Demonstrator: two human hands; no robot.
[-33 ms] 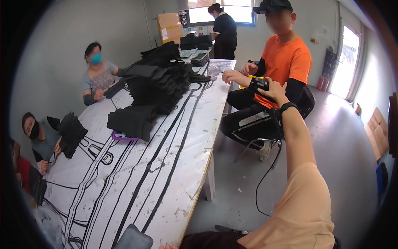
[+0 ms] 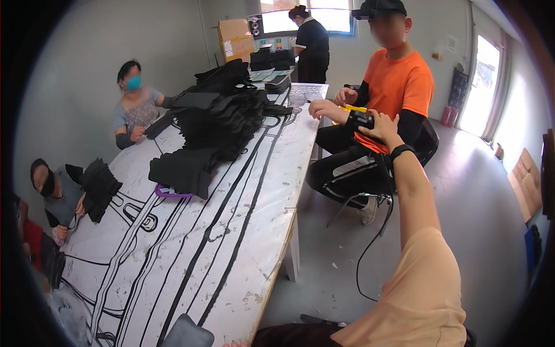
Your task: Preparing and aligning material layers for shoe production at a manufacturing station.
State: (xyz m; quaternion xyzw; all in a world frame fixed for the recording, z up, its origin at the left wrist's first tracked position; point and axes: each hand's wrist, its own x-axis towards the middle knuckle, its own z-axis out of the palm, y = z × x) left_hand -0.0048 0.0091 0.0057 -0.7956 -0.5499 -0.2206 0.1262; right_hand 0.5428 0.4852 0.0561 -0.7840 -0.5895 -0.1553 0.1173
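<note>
The right hand (image 2: 383, 126) is holding a small black device (image 2: 363, 119) in its grip, the fingers closing over it where it is sitting at a co-worker's wrist. That co-worker's bare hand (image 2: 328, 109) is lying just left of the grip, and the co-worker in an orange shirt (image 2: 399, 75) is sitting right behind it. A black band (image 2: 402, 150) is circling the wrist just below the grip. The left hand (image 2: 234, 344) is showing only fingertips at the lower edge, far below and left of the right grip, so I cannot tell whether its own grip is wide or narrow; a dark grey piece (image 2: 188, 333) is lying to its left on the table (image 2: 272, 202). Well left of the right grip, a heap of black pieces (image 2: 219, 115) is covering part of the table, a purple rim (image 2: 173, 194) is peeking out beneath its near end, and a person wearing a blue mask (image 2: 139, 110) is sitting beyond it.
</note>
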